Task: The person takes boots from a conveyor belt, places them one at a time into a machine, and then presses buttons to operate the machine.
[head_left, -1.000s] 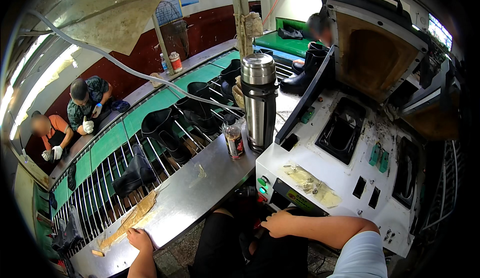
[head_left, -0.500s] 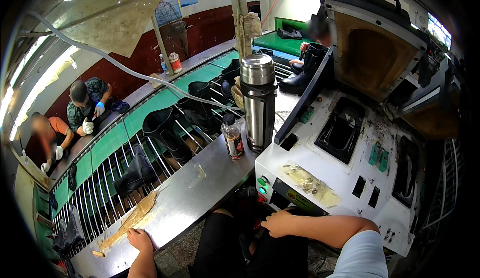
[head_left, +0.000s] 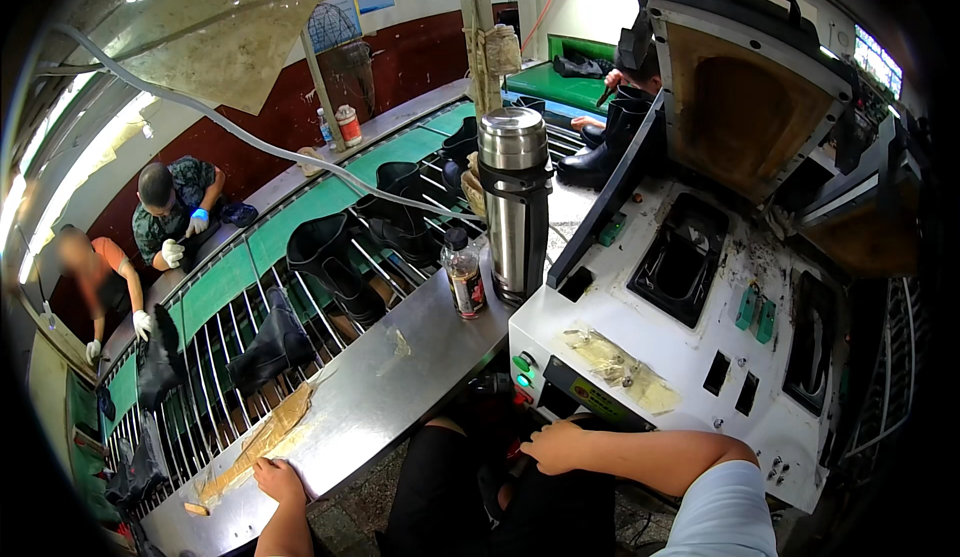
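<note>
My left hand (head_left: 278, 480) lies on the bare metal ledge (head_left: 380, 387), its fingers resting flat beside a strip of brown tape (head_left: 262, 441) and holding nothing. Over my lap, just below the front of the white machine (head_left: 600, 327), my right hand (head_left: 553, 447) is closed with the fingers curled. A bit of red shows by its fingertips, but what they grip, if anything, is hidden. Beyond the ledge, a black boot (head_left: 272, 345) lies on the roller conveyor (head_left: 215, 357). Farther along it are more black boots (head_left: 335, 262).
A steel thermos (head_left: 515, 207) and a dark drink bottle (head_left: 463, 275) stand on the ledge's right end. The machine's padded lid (head_left: 755, 102) is raised over a black recess (head_left: 682, 257). Two co-workers (head_left: 180, 207) sit across the conveyor; another person (head_left: 640, 72) handles boots at the back.
At the far left, a gloved co-worker has reached toward the conveyor, where a black boot now lies by the glove. The person at the back has shifted slightly. My hands stay put.
</note>
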`<action>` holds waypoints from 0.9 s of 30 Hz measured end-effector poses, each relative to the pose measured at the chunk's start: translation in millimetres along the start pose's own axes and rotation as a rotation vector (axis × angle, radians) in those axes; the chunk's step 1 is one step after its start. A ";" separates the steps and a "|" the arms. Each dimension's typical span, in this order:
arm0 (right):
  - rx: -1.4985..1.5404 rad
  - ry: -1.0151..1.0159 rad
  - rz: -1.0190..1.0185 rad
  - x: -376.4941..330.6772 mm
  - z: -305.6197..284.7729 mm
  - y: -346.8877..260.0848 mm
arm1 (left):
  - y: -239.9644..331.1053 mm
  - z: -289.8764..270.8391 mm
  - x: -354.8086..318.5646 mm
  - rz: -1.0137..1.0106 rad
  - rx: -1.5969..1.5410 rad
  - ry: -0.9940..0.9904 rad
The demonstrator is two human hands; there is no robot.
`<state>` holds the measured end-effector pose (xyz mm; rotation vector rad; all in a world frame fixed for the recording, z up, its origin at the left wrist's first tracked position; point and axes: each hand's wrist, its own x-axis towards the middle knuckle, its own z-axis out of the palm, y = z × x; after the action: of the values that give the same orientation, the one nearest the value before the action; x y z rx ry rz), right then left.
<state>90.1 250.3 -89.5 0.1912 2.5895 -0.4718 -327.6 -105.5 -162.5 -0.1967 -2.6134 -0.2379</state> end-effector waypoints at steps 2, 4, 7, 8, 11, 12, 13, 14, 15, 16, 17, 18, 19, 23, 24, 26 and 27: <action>0.000 0.000 0.004 -0.4 -0.5 0.9 | 2.3 1.5 -0.1 0.008 -0.009 0.008; -0.007 0.001 0.003 0.5 -1.0 1.6 | 4.2 1.2 -1.0 -0.004 -0.042 0.002; -0.024 0.014 -0.010 8.3 -0.6 -0.3 | -1.4 0.3 -2.0 -0.033 -0.075 -0.004; -0.017 0.014 -0.002 10.1 1.6 -1.1 | -3.3 2.6 -0.2 -0.043 -0.075 -0.006; -0.036 0.015 -0.001 8.0 2.9 2.0 | 3.0 12.1 5.5 -0.038 -0.106 0.004; -0.056 0.018 -0.001 7.6 3.1 0.6 | 3.0 13.1 6.9 -0.040 -0.127 0.018; -0.060 -0.002 0.007 6.5 0.0 -1.1 | 6.9 12.0 8.0 -0.015 -0.137 0.033; -0.068 -0.025 0.015 5.4 -2.2 -2.0 | 8.7 10.6 6.6 0.007 -0.148 0.045; -0.088 -0.049 0.009 9.7 -1.0 -2.0 | 3.0 10.3 6.1 0.004 -0.139 0.055; -0.090 -0.030 -0.002 9.3 -1.2 -1.5 | 0.9 13.5 6.2 0.010 -0.138 0.059; -0.093 -0.037 0.017 9.9 -2.0 -1.4 | 0.0 16.6 8.4 0.011 -0.150 0.040; -0.089 -0.044 0.038 11.3 -0.4 0.2 | -0.8 19.4 7.4 0.012 -0.164 0.044; -0.095 -0.041 0.040 14.3 1.6 1.9 | -3.1 21.1 6.3 0.010 -0.176 0.049; -0.105 -0.020 0.050 23.6 16.7 13.6 | -2.2 21.5 3.2 -0.027 -0.231 0.063; -0.105 -0.011 0.048 27.4 22.1 16.9 | -1.4 19.7 3.5 -0.027 -0.254 0.053; -0.068 -0.026 0.044 33.3 35.9 22.9 | -0.8 15.7 2.3 -0.032 -0.300 0.032; -0.022 -0.077 0.048 37.5 39.3 24.1 | -2.6 16.2 0.3 -0.052 -0.345 0.028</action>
<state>80.5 260.2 -147.3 0.2222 2.5077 -0.4246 -336.0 -104.7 -176.6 -0.2416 -2.5352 -0.7056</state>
